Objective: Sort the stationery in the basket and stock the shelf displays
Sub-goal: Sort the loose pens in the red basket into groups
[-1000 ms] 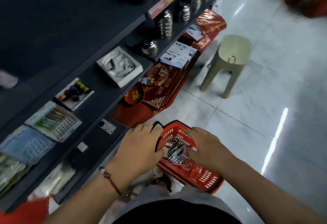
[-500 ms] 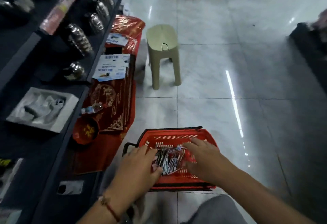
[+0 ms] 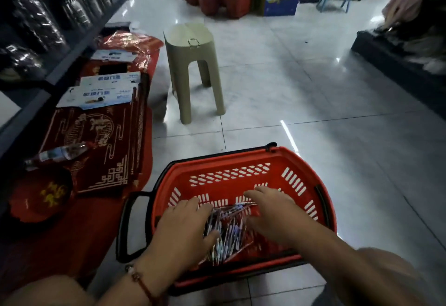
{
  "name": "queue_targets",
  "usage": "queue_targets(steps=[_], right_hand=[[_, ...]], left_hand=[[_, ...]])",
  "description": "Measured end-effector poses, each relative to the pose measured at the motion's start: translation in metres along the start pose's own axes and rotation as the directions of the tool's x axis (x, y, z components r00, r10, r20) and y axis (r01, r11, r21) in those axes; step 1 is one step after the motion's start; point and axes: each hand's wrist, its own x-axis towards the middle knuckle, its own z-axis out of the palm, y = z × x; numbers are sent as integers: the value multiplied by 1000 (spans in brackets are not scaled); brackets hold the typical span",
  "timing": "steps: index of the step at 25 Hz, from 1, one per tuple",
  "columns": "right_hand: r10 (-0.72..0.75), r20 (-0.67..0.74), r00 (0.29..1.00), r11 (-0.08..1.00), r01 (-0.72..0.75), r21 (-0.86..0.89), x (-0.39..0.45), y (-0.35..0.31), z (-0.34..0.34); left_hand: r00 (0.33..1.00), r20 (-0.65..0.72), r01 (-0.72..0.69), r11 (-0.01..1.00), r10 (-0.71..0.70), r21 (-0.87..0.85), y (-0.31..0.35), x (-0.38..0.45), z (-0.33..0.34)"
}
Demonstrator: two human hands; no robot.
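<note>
The left hand (image 3: 185, 230) lies flat with spread fingers on the pens (image 3: 226, 230) heaped in the red basket (image 3: 229, 175) on the floor; the right hand (image 3: 270, 211) flanks them, loosely open; light, slick, likely to roll, they want gathering mid-barrel.

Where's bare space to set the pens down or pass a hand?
Free: the basket far half beyond both hands, and floor tiles between stool and basket. Crowded: pens between left hand and right hand; red packaging left.
</note>
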Motion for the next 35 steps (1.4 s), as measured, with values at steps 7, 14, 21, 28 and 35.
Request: queue_targets(steps=[7,14,21,28,35], right_hand=[[26,-88,996,999,-22,49,-81,8,87],[87,-133,987,996,-88,-5,-131,5,93],[78,-100,992,997,-79,-7,-88,6,94],[108,52,993,993,-106,-50,16,30,124],[223,390,893,948,-291,125,133,76,178]], left_hand=[[999,-45,-9,1000,10,24,26,-64,49],[988,-123,-85,995,90,46,43,-101,31],[989,-105,-98,994,103,53,22,-76,38],[998,-19,-52,999,52,13,-5,-11,77],[1000,19,-6,994,8,-113,-18,41,120]])
